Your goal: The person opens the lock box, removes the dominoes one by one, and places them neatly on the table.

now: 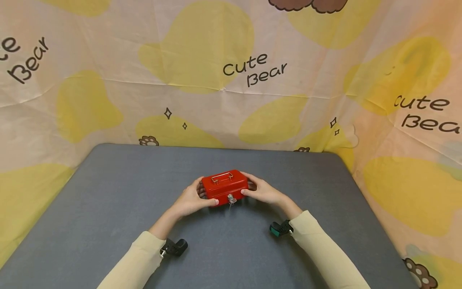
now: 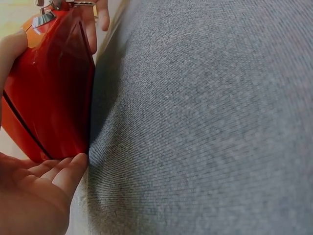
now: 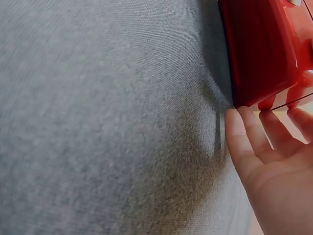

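Note:
A small red cash box [image 1: 224,185] with a wire carry handle on its lid is held between both hands over the grey table. My left hand [image 1: 188,200] grips its left end, thumb on the front edge, fingers spread along the end. At the right end my right hand [image 1: 266,192] holds it the same way, thumb at the front corner. A silver lock [image 1: 231,198] with a key in it faces me from the front. In the left wrist view, the fingertips [image 2: 78,160] sit at the box's lower edge, close over the cloth. The right wrist view shows the box [image 3: 264,54] above the fingers.
Grey fabric covers the table [image 1: 119,200]. Behind and at both sides hangs a cloth backdrop [image 1: 202,48] with yellow patches and "Cute Bear" lettering. Black wrist cameras [image 1: 175,247] hang below the cream sleeves [image 1: 325,249].

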The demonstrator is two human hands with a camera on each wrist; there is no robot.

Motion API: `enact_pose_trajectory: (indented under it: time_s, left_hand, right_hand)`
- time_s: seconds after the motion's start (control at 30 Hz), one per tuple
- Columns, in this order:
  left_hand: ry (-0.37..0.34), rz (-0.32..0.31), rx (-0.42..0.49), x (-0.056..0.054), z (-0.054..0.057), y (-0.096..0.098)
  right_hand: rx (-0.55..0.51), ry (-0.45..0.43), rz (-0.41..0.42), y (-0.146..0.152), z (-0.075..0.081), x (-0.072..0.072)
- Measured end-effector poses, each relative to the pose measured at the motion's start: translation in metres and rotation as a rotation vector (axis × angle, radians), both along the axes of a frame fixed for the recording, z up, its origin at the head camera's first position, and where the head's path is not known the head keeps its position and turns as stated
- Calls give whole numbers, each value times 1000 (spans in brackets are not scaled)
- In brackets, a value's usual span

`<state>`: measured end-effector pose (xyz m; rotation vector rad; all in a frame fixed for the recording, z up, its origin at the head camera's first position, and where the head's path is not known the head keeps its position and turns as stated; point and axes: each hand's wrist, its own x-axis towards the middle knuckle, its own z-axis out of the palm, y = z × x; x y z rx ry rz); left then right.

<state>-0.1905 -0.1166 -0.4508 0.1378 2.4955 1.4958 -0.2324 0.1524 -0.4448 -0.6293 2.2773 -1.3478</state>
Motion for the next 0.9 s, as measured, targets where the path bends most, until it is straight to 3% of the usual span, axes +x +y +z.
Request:
enact_pose_trajectory:
  time_s: [0.37, 0.9]
  left_hand:
    - [-14, -79, 45, 2, 1, 0]
    - [-26, -200, 110, 6, 4, -2]
  right_hand:
    - [67, -37, 22, 8, -1, 6]
    - [71, -55, 15, 12, 2, 26]
